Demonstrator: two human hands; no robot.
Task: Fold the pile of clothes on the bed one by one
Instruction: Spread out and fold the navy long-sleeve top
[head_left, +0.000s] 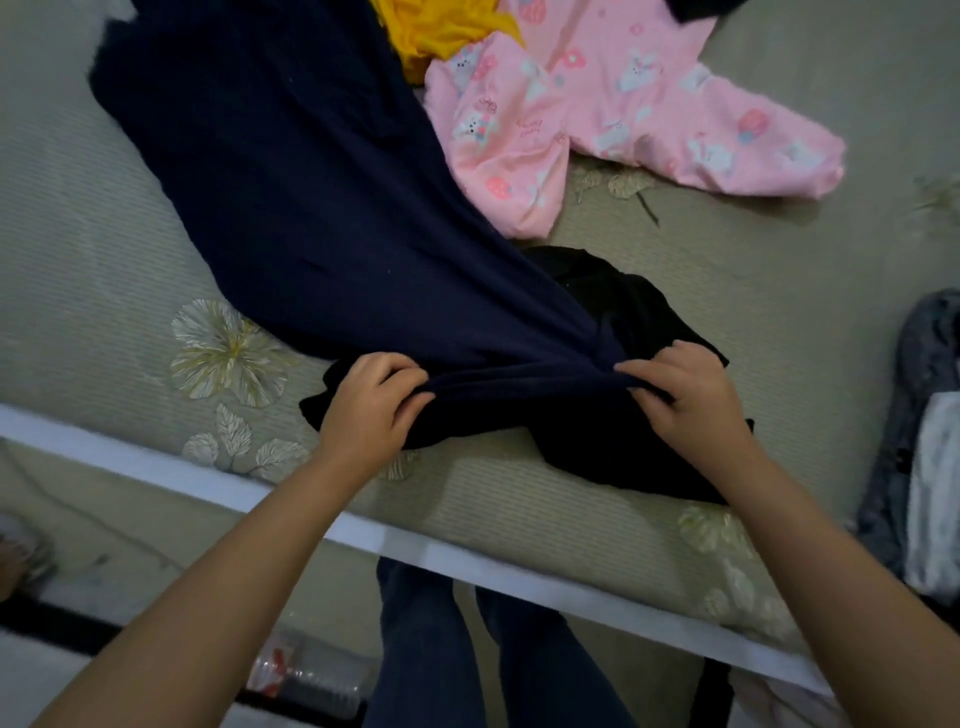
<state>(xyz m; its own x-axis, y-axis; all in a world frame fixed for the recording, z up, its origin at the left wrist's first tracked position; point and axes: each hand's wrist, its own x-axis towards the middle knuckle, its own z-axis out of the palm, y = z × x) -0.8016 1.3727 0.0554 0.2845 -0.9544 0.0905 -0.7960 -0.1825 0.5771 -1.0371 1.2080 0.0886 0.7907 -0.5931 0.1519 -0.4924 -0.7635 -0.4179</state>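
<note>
A long navy garment (291, 208) stretches from the far left of the bed down to its near edge. My left hand (371, 402) pinches its near hem, and my right hand (685, 395) grips the same hem further right, bunching the cloth between them. A black garment (623, 457) lies crumpled under the hem. Behind lie a pink printed piece (613, 104) and a yellow one (441, 31). The bed (779, 291) has a greenish mat with flower patterns.
A grey and white heap of cloth (930, 457) sits at the bed's right edge. The white bed rim (467, 561) runs across the foreground, with my legs in jeans (467, 649) below it. A plastic bottle (306, 670) lies on the floor.
</note>
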